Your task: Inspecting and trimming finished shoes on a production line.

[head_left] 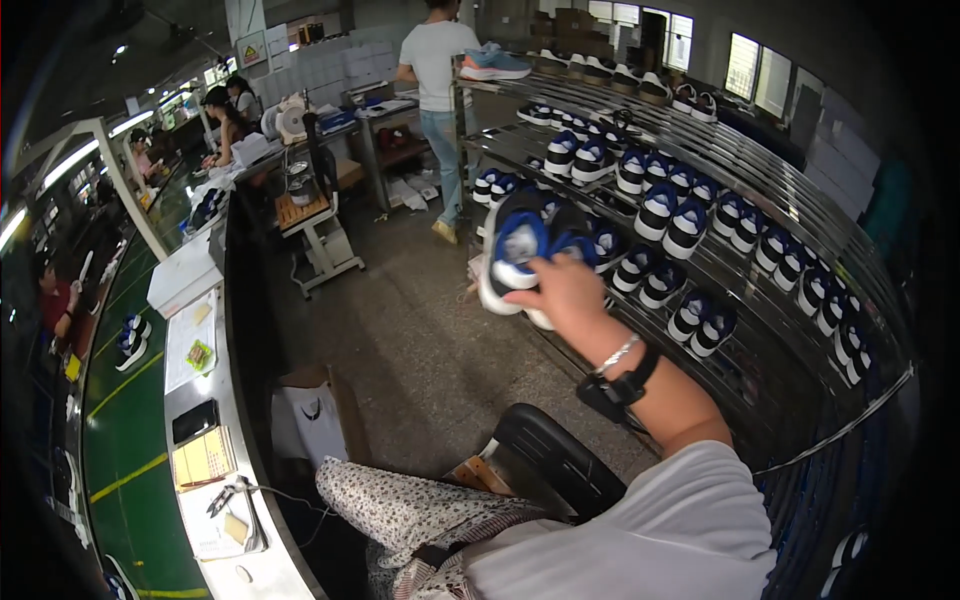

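My right hand (570, 298) reaches out toward the shoe rack, its fingers closed on the heel ends of a pair of sneakers (518, 245). These sneakers are black with blue linings and thick white soles, and they hang in front of the rack's near end. Thumb and fingers grip at the collars; part of the farther shoe is hidden behind the hand. A dark watch and a light bracelet circle my right wrist. The metal rack (800, 195) carries rows of similar sneakers (672, 218) on sloping shelves. My left hand does not show.
A green conveyor belt (125, 430) runs along the left, bordered by a white ledge with a phone (195, 422), a yellow notepad (203, 458) and nippers (228, 495). A black chair (560, 455) stands close by me. Farther off, a person (440, 75) stands beside the rack.
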Available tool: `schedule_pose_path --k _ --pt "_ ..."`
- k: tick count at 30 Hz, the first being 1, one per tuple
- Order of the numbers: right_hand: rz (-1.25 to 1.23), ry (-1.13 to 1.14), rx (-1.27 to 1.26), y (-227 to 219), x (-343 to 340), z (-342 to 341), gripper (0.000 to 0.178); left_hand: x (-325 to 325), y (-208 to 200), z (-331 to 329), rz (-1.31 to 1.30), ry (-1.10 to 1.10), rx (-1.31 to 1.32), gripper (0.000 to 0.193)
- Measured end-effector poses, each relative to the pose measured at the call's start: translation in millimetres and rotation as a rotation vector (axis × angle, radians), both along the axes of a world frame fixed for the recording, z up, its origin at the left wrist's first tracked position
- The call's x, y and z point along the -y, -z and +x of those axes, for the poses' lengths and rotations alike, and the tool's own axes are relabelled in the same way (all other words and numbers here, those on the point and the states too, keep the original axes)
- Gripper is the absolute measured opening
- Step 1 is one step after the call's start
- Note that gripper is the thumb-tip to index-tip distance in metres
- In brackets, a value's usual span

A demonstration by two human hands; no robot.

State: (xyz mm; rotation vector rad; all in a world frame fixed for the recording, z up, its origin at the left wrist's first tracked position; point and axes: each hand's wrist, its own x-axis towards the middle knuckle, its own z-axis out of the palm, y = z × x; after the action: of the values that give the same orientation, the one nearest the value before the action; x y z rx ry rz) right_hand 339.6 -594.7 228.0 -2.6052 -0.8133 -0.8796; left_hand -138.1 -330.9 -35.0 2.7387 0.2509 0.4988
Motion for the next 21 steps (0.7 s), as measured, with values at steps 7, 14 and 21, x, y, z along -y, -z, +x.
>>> schedule_pose_path --k 7,14,21 --pt "-0.051 0.861 0.055 -17.5 232.6 71.9 0.055 10.9 37.2 -6.0 0.29 -0.017 -0.093 0.044" --pt "-0.203 0.71 -0.271 1.3 367.5 134.2 0.06 58.1 78.6 -1.2 0.573 -0.172 -0.188 0.052" --pt "-0.358 0.943 -0.251 -19.2 200.2 178.1 0.073 137.3 80.2 -127.1 0.845 -0.795 -0.607 0.061"
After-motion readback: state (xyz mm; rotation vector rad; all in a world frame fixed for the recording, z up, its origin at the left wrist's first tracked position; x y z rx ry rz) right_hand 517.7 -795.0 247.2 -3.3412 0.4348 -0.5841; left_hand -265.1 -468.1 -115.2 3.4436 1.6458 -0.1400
